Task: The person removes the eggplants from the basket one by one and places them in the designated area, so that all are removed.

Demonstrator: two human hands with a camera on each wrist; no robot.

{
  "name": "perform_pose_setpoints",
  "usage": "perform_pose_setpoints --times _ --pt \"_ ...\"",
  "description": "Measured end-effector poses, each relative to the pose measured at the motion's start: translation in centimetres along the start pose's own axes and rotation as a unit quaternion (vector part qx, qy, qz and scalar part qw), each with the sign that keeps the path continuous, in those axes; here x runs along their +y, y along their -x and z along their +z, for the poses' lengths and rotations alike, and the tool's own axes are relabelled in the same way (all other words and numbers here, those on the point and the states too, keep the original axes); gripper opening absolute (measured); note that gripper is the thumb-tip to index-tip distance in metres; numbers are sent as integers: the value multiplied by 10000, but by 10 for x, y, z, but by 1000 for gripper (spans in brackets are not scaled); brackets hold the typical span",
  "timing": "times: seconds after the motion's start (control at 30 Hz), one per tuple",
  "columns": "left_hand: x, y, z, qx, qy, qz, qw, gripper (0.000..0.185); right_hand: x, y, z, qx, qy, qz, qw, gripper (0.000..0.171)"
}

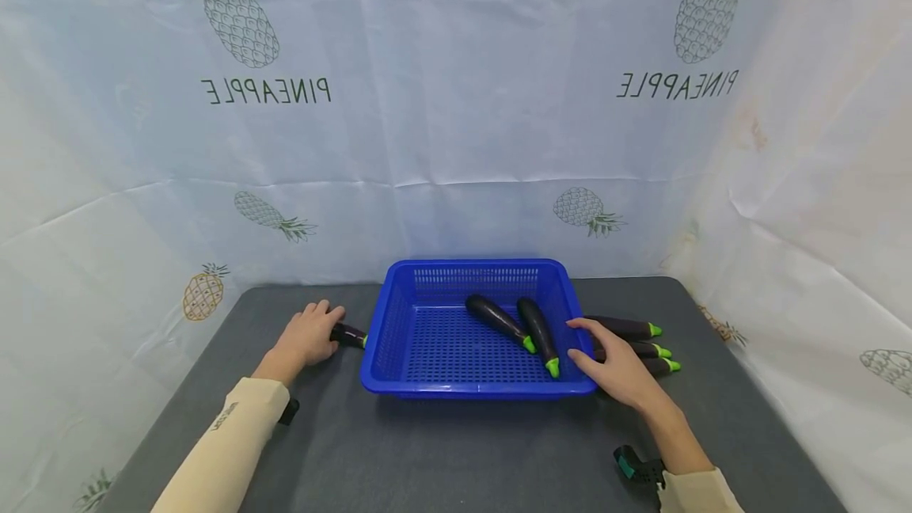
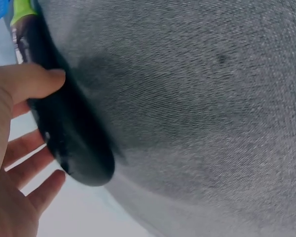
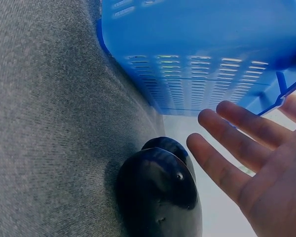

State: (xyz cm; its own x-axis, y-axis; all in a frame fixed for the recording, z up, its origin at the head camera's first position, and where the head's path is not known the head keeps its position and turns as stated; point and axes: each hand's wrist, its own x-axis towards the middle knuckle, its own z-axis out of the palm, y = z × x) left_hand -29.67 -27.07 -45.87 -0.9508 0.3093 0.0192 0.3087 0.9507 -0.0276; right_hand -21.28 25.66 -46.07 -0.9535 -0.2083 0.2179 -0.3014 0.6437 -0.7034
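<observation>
Left of the basket, my left hand point(image 1: 306, 336) grips a dark purple eggplant point(image 1: 347, 335). In the left wrist view the thumb lies across this eggplant point(image 2: 74, 128), fingers at its other side, its green cap toward the basket. My right hand point(image 1: 616, 366) is at the right rim of the blue plastic basket point(image 1: 477, 389), its fingers extended and apart in the right wrist view. Whether it touches the rim, I cannot tell. Two eggplants point(image 1: 539, 335) lie inside the basket. Beside the right hand lie three more eggplants point(image 1: 623, 328), partly hidden by hand and basket.
A dark grey cloth-covered table point(image 1: 456, 457) carries everything. Behind it and along both sides hangs a pale curtain point(image 1: 463, 141) with pineapple prints. A black wrist device point(image 1: 636, 467) shows at my right wrist.
</observation>
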Motion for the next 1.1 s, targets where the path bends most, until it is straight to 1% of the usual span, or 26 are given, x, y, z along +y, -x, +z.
perform_pose_setpoints --times 0.23,0.4,0.5,0.7,0.83,1.0,1.1 --pt "2 1 -10 -179 86 92 9998 40 0 0 0 6 -14 22 10000 50" --pt "5 1 -24 -221 150 84 9996 34 0 0 0 -4 -31 18 10000 50" --pt "8 2 -35 -163 147 97 9997 29 0 0 0 -9 -34 15 10000 50" --pt "19 7 -60 179 218 228 9993 22 -1 -1 0 -11 -51 25 10000 50" --pt "27 8 -74 454 258 301 9982 23 -1 0 0 -9 -30 32 10000 50" --pt "41 8 -90 925 256 484 9942 21 -1 0 0 -9 -13 20 10000 50" --pt "52 7 -99 1090 260 586 9920 20 -1 -1 0 -15 -33 17 10000 50"
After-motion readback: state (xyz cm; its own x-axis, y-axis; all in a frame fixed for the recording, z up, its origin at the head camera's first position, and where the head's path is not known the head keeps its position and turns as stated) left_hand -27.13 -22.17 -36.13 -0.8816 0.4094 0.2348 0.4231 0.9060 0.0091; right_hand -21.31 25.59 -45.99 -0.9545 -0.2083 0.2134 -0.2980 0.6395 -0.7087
